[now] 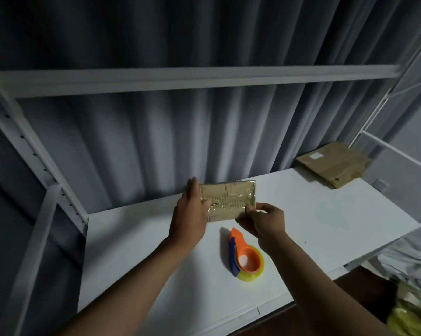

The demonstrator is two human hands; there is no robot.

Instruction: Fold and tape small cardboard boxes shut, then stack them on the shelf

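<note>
A small flat cardboard box point(229, 198), glossy with clear tape, is held just above the white shelf board point(141, 251). My left hand point(190, 214) grips its left end, fingers behind and thumb on the front. My right hand point(262, 221) pinches its lower right corner. An orange and blue tape dispenser point(244, 257) with a yellowish clear roll lies on the board below the box, touched by neither hand.
A pile of flat cardboard boxes point(333, 163) lies at the board's far right corner. White shelf uprights point(32, 154) and an upper shelf beam point(199, 78) frame the space. A grey curtain hangs behind. Yellow and grey items point(408, 304) sit at lower right.
</note>
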